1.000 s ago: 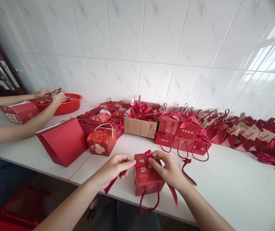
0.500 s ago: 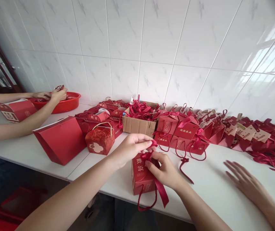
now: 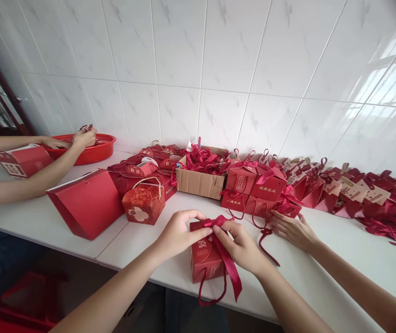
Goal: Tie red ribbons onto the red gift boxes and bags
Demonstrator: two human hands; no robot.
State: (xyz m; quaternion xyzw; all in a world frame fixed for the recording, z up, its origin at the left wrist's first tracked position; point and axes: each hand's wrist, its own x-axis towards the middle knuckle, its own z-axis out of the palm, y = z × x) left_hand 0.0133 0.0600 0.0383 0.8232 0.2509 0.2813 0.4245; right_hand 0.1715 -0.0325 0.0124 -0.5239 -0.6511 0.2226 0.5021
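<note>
A small red gift box (image 3: 207, 259) with pale characters stands at the table's front edge, its cord handle (image 3: 213, 303) hanging over the side. Across its top runs a dark red satin ribbon (image 3: 230, 264), gathered in a loop or knot, one tail dangling down the front. My left hand (image 3: 185, 233) pinches the ribbon from the left, thumb and fingertips at the knot. From the right, my right hand (image 3: 239, 243) pinches it too, thumb close to the left thumb. The fingers partly cover the knot, so its exact form is hidden.
A co-worker's hand (image 3: 293, 230) touches stacked red boxes (image 3: 267, 185) at right. Another person's hands (image 3: 85, 138) work over a red basin (image 3: 104, 149) at left. Behind are a cardboard box (image 3: 199, 181) of ribbons, a patterned box (image 3: 144, 203) and a large red box (image 3: 87, 203).
My left hand has come down from above the box, bringing the ribbon end to the knot. The co-worker's hand on the right has moved left to the stacked boxes.
</note>
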